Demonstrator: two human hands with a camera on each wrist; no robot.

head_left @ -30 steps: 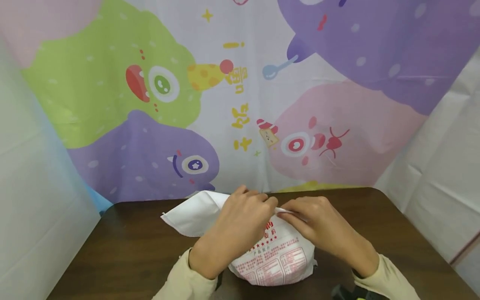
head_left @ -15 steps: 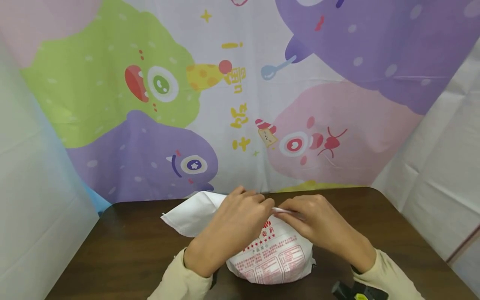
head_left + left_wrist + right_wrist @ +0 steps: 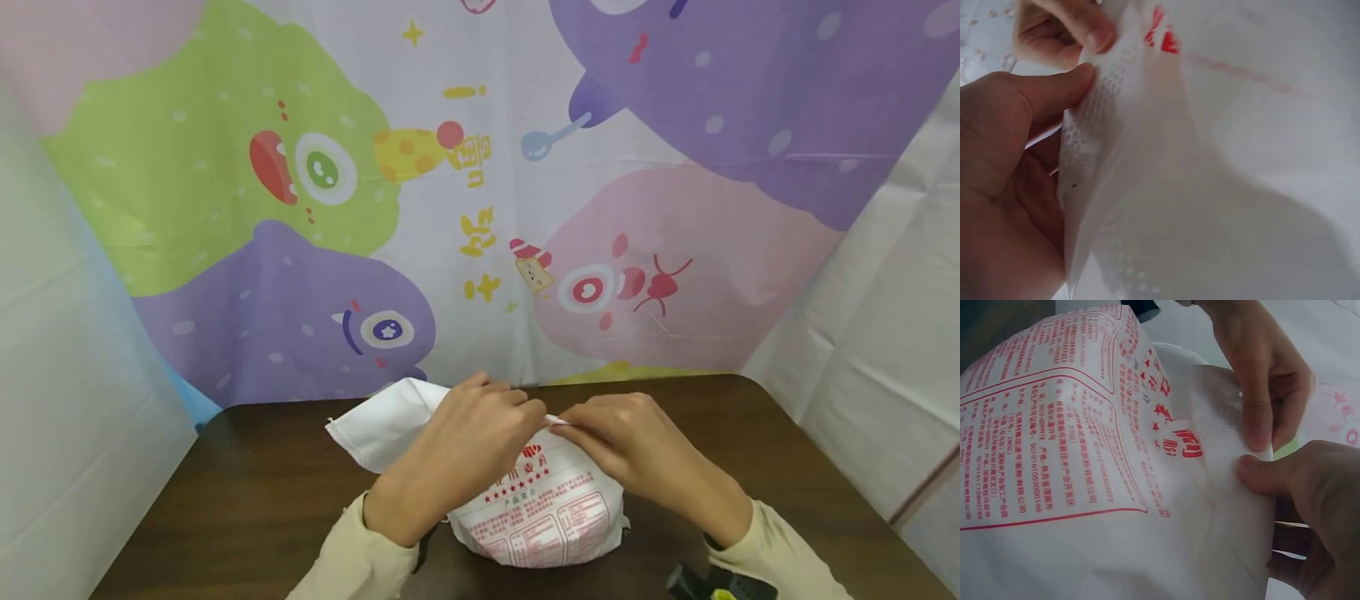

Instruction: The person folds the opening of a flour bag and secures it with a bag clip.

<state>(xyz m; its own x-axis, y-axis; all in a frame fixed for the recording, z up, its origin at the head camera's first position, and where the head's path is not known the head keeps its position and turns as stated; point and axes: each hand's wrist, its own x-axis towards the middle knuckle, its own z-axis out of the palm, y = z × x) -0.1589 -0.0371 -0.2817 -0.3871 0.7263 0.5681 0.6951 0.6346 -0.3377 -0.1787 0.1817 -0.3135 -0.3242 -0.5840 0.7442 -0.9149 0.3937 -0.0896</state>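
Bag (image 3: 543,529) | white, red-printed, rounded bottom | hands (image 3: 472,450) (image 3: 641,446) pinching its upper edge

Cream sleeves (image 3: 351,552), bare hands (image 3: 474,446), black right-wrist device (image 3: 745,582), yellow-green patch (image 3: 723,594)

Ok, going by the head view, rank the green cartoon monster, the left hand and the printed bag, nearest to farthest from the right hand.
From the right hand:
1. Printed bag: in its grip, at the top edge.
2. Left hand: just to the left, across a small gap.
3. Green cartoon monster: upper left, behind.
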